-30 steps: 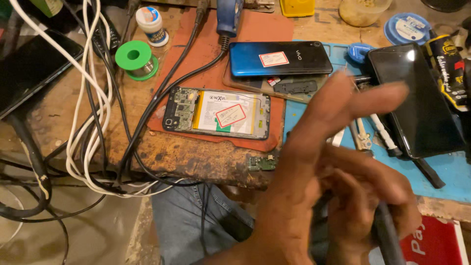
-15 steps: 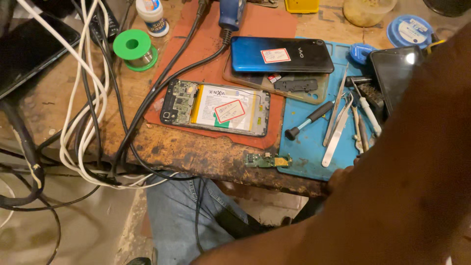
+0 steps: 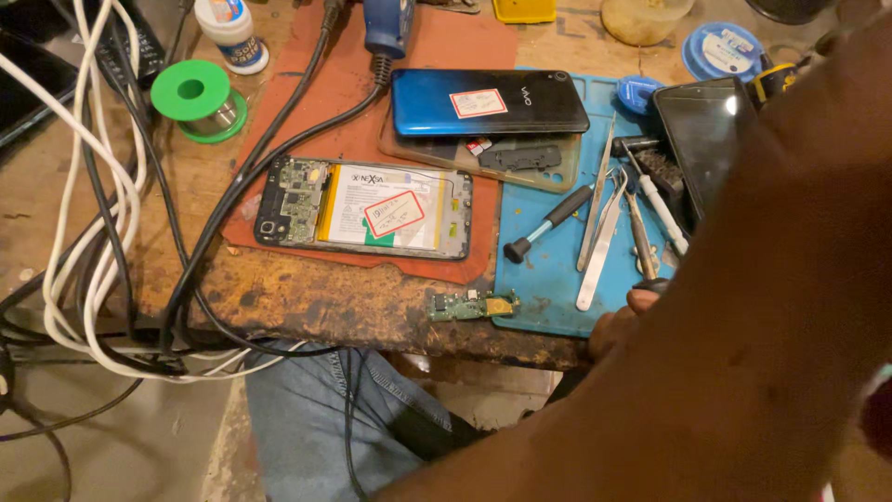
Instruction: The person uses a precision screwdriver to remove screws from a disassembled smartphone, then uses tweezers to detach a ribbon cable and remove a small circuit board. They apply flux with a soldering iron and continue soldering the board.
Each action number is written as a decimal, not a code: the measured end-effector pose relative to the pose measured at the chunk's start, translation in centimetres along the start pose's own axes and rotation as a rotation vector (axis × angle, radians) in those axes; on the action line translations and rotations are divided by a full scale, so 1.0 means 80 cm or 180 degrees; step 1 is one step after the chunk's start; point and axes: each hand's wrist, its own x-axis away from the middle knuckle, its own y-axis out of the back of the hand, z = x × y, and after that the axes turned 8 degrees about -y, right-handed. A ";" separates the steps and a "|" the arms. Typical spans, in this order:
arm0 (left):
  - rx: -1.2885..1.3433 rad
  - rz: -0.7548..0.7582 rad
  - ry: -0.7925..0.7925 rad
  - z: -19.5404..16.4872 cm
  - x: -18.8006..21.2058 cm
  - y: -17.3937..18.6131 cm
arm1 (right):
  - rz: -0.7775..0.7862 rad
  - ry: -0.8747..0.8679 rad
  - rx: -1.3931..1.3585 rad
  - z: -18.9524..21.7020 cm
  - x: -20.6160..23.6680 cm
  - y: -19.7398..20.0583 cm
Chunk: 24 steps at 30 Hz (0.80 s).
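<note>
A bare forearm (image 3: 743, 353) crosses the right of the view from bottom centre to top right; it looks like my right arm, and its hand is out of frame. Under it, a few fingertips (image 3: 624, 316), probably of my left hand, show at the front edge of the blue mat (image 3: 544, 297), touching a small dark tool end (image 3: 652, 285). The rest of that hand is hidden. An opened phone (image 3: 362, 209) with bare battery and circuit board lies on the orange mat (image 3: 446, 37). A small green circuit board (image 3: 472, 305) lies at the bench edge.
A blue phone (image 3: 488, 102) rests on a back cover. A black phone (image 3: 701, 139), tweezers (image 3: 599, 242) and a small screwdriver (image 3: 548, 223) lie on the blue mat. A green solder spool (image 3: 197, 98), a small bottle (image 3: 228, 33) and white and black cables (image 3: 93, 232) are at the left.
The spread hand that filled the front of the view has lifted out of frame to the upper right, and the forearm now covers the right side. The view has shifted slightly.
</note>
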 end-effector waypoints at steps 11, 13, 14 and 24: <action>-0.3753 -0.0773 -0.0912 -0.089 0.028 0.106 | 0.0840 -0.0924 -0.0931 0.025 -0.003 0.019; -0.4145 -0.0550 -0.0551 -0.086 0.063 0.134 | 0.1147 -0.0932 -0.1274 0.025 -0.007 0.019; -0.4248 -0.0443 -0.0395 -0.082 0.080 0.144 | 0.1302 -0.0934 -0.1446 0.024 -0.008 0.018; -0.4290 0.0089 0.0080 -0.065 0.116 0.176 | 0.1420 -0.0967 -0.0286 0.046 -0.011 0.026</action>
